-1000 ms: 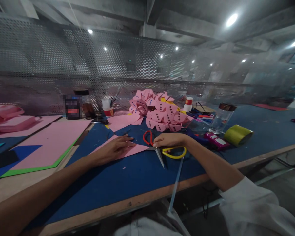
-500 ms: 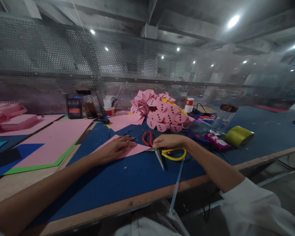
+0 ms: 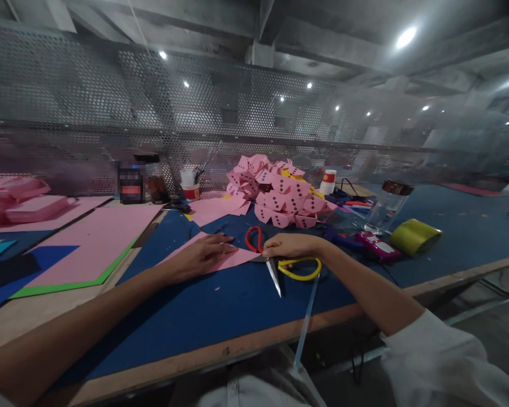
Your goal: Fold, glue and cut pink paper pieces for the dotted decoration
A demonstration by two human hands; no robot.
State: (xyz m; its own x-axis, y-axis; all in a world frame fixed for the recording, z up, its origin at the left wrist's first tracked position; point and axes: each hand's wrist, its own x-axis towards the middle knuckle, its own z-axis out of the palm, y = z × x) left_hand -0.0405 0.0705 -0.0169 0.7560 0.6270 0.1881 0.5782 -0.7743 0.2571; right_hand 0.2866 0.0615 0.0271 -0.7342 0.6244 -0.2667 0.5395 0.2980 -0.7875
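Note:
My left hand [image 3: 203, 255] lies flat with its fingers stretched over a pink paper sheet [image 3: 237, 259], which tapers to a point at its right end. Near that point my right hand [image 3: 290, 245] is closed round the middle of a pair of scissors [image 3: 300, 269]. One handle loop is red, the other yellow. The blades are spread; one points down toward the front edge, and the other lies at the paper's tip, partly hidden. Whether my right fingers also pinch the paper's tip is hidden.
Behind my hands is a heap of folded pink paper pieces [image 3: 280, 198] with dark dots. Large pink sheets [image 3: 97, 237] lie left. To the right are a clear jar [image 3: 385, 209], a yellow-green roll [image 3: 415, 236] and a purple device [image 3: 377, 247]. Paper cups [image 3: 190, 192] stand behind.
The downward blade of the scissors has turned slightly and now catches more light. My left hand stays in place on the paper. The whole view has shifted a little.

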